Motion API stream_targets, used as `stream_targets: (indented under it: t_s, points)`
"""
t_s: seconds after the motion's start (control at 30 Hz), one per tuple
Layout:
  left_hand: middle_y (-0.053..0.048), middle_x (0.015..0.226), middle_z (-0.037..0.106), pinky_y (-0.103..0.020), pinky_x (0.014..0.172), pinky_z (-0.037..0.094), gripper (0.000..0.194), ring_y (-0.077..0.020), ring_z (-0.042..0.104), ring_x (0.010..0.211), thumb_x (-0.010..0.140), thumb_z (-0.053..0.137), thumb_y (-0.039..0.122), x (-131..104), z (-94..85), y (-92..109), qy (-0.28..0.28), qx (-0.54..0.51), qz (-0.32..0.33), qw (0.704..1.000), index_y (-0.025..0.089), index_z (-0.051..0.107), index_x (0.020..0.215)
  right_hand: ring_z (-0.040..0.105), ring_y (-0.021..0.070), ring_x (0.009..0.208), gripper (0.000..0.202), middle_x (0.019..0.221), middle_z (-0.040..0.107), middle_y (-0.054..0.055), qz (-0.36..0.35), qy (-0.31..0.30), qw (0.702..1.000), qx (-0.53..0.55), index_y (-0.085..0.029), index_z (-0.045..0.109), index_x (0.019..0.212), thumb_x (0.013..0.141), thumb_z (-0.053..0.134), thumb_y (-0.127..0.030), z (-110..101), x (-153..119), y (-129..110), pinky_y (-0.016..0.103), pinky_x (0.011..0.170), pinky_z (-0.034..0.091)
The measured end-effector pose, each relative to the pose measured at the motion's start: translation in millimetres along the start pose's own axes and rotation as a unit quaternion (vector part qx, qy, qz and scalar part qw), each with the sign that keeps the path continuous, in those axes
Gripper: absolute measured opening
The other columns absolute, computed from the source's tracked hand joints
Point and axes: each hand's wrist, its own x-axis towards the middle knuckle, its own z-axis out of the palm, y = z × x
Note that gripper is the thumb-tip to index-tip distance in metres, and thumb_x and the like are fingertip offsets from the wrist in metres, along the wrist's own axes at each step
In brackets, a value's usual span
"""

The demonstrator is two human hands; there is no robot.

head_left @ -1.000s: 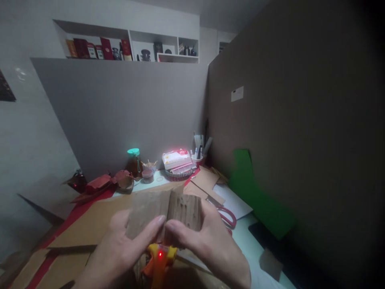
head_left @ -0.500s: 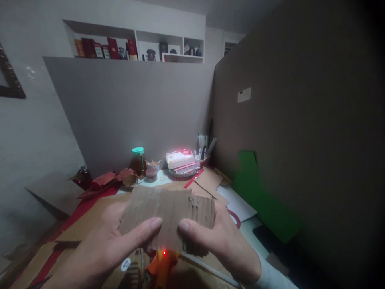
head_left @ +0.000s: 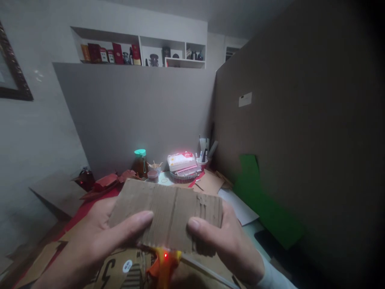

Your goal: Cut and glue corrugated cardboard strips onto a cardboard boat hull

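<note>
A piece of corrugated cardboard (head_left: pixel 168 212) is held up between both hands, its ridged brown face turned toward me. The right part of its surface is torn and rough. My left hand (head_left: pixel 102 233) grips the left side, thumb flat on the front and fingers hidden behind. On the right side my right hand (head_left: pixel 228 241) holds it the same way, thumb on the face. Just below the cardboard lies an orange and yellow glue gun (head_left: pixel 165 267) with a lit red light, partly covered by the cardboard. A pale stick (head_left: pixel 210 271) extends to its right.
Behind stand a green-lidded bottle (head_left: pixel 140 162), a small lidded jar (head_left: pixel 152 175), a basket with a tissue pack (head_left: pixel 182 162) and a cup of pens (head_left: pixel 202 160). Green card (head_left: pixel 264 204) leans at the right partition. Crumpled red paper (head_left: pixel 105 182) and printed cardboard (head_left: pixel 120 267) lie leftward.
The cardboard looks larger and my hands are farther apart along it, the left shifted left and the right shifted right. The view has tilted slightly, so the background sits a little lower.
</note>
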Motion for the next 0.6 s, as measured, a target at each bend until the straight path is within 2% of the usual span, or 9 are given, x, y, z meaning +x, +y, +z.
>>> stream_targets:
  t_s: [0.07, 0.2, 0.4, 0.5, 0.6]
  points:
    - [0.004, 0.07, 0.074, -0.016, 0.056, 0.053, 0.019, -0.0148, 0.068, 0.067, 0.071, 0.081, 0.042, -2.2, -0.5, 2.7, 0.015, -0.005, 0.006, 1.0, 0.028, 0.077, 0.082, 0.042, 0.0049, 0.052, 0.025, 0.07, 0.057, 0.0, -0.011, -0.018, 1.0, 0.006, -0.013, 0.063, 0.092, 0.084, 0.07, -0.036, -0.8, -1.1, -0.7, 0.015, 0.044, 0.033]
    - [0.004, 0.066, 0.072, -0.018, 0.053, 0.051, 0.018, -0.015, 0.066, 0.063, 0.073, 0.078, 0.043, -2.3, -2.1, 1.4, -0.02, -0.019, 0.004, 1.0, 0.025, 0.076, 0.077, 0.039, 0.0049, 0.049, 0.024, 0.062, 0.052, -0.003, -0.015, -0.017, 1.0, 0.0, -0.013, 0.065, 0.091, 0.084, 0.069, -0.036, -1.1, -2.7, 1.6, 0.015, 0.042, 0.03]
    - [0.002, 0.066, 0.072, -0.02, 0.053, 0.053, 0.024, -0.0166, 0.066, 0.063, 0.074, 0.075, 0.049, 2.7, -6.7, -5.1, -0.008, 0.036, 0.032, 0.999, 0.025, 0.076, 0.073, 0.05, 0.0077, 0.056, 0.029, 0.07, 0.059, 0.0, -0.02, -0.016, 1.0, 0.008, -0.014, 0.065, 0.098, 0.082, 0.071, -0.036, -2.9, -1.2, 5.0, 0.017, 0.05, 0.04]
    - [0.002, 0.072, 0.076, -0.019, 0.056, 0.054, 0.021, -0.0159, 0.068, 0.066, 0.074, 0.075, 0.048, 3.4, -5.6, -5.9, -0.013, 0.024, 0.032, 0.999, 0.027, 0.077, 0.076, 0.053, 0.009, 0.059, 0.027, 0.071, 0.061, 0.001, -0.026, -0.013, 1.0, -0.008, -0.013, 0.065, 0.096, 0.082, 0.071, -0.036, -3.5, -1.0, 4.4, 0.017, 0.05, 0.041]
    - [0.001, 0.073, 0.078, -0.02, 0.058, 0.056, 0.023, -0.0172, 0.069, 0.068, 0.074, 0.075, 0.049, 2.2, -5.7, -4.0, -0.017, 0.019, 0.02, 0.999, 0.027, 0.077, 0.081, 0.046, 0.006, 0.051, 0.028, 0.066, 0.058, -0.001, -0.013, -0.007, 1.0, 0.0, -0.013, 0.064, 0.094, 0.082, 0.071, -0.037, -3.9, -0.6, 4.0, 0.015, 0.044, 0.036]
